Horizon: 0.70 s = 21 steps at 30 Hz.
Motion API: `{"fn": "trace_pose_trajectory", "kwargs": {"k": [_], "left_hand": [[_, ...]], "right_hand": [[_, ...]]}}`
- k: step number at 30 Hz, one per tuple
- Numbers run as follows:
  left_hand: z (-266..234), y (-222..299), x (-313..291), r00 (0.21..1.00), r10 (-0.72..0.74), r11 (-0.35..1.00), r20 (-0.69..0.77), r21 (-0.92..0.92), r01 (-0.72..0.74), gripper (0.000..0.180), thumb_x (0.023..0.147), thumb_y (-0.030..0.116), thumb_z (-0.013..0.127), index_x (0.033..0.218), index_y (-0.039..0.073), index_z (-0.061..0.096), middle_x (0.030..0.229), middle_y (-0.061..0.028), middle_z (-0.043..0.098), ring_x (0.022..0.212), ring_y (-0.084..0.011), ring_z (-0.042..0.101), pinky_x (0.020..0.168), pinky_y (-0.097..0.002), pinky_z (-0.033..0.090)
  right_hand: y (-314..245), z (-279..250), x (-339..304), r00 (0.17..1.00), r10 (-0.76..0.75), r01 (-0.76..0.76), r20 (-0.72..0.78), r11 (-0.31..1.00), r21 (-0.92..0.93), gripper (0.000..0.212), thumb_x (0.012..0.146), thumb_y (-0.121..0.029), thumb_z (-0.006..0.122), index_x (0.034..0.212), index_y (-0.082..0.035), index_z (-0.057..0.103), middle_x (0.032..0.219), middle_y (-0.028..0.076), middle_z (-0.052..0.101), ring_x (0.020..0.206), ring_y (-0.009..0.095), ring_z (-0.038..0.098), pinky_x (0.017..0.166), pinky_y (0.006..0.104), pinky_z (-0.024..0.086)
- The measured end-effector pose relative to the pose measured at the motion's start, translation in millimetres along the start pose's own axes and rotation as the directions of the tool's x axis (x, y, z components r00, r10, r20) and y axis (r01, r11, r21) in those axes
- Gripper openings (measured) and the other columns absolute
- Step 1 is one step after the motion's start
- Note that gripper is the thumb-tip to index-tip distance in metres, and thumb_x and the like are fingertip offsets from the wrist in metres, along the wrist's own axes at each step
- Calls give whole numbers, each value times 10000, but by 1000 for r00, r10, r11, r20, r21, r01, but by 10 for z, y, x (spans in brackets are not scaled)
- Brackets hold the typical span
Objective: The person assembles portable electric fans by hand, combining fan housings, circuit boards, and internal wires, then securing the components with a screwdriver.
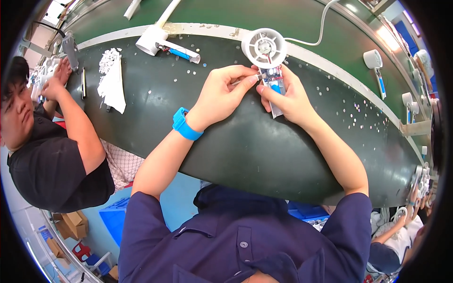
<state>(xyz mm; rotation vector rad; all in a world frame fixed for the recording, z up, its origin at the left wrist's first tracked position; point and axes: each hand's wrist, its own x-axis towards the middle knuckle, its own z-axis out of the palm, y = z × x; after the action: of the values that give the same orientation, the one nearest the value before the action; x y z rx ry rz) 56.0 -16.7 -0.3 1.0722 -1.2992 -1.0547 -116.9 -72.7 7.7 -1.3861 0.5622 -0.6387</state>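
Note:
My right hand (295,96) is closed around the handle of a white handheld fan (265,45). The handle's casing is off, baring a small circuit board (272,73) and a blue battery cell (275,88). From the left, my left hand (222,92) pinches a small plug (260,77) with a metal tip at the side of the board. Whether the plug is fully seated cannot be seen. The round fan head points up, its ringed grille above my fingers. A blue band (185,124) circles my left wrist.
Another open fan (152,40) lies far left, near a pile of small white parts (110,61). A white cable (309,44) runs behind my fan. Small discs (357,111) dot the dark table. More fans (373,60) lie on the green belt; a co-worker (52,141) sits left.

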Motion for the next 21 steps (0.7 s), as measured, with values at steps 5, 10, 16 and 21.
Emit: {"fn": "trace_pose_trajectory", "kwargs": {"k": [5, 10, 16, 21], "left_hand": [[72, 70, -49, 998, 55, 998, -20, 22, -55, 145, 893, 12, 563, 1000, -58, 632, 913, -83, 658, 832, -101, 603, 726, -241, 502], [88, 56, -76, 998, 69, 994, -7, 85, -68, 155, 897, 4, 557, 1023, -60, 622, 931, -83, 654, 847, -96, 596, 746, -239, 499], [68, 93, -53, 999, 39, 996, 11, 85, -40, 165, 898, 11, 567, 1039, -62, 613, 930, -71, 660, 853, -82, 592, 758, -227, 495], [51, 93, -45, 999, 30, 998, 23, 52, -31, 173, 894, 14, 576, 1046, -60, 614, 934, -77, 665, 855, -86, 599, 759, -234, 500]], "right_hand": [[51, 51, -61, 991, -132, 113, -38, 944, -311, 513, 850, -33, 571, 1313, 17, 357, 794, 28, 566, 582, 78, 526, 536, 229, 424], [81, 54, -72, 968, -247, 216, -47, 911, -351, 485, 854, -44, 565, 1295, 11, 369, 815, 26, 569, 597, 78, 537, 540, 232, 429], [-132, -26, -61, 999, -27, 35, 38, 974, -225, 319, 889, -54, 568, 1178, 2, 445, 833, 41, 568, 677, 105, 576, 606, 240, 459], [-233, -25, -62, 994, 104, -93, 46, 976, -195, 311, 904, -48, 553, 1190, -8, 439, 819, 40, 566, 666, 109, 575, 609, 246, 462]]}}
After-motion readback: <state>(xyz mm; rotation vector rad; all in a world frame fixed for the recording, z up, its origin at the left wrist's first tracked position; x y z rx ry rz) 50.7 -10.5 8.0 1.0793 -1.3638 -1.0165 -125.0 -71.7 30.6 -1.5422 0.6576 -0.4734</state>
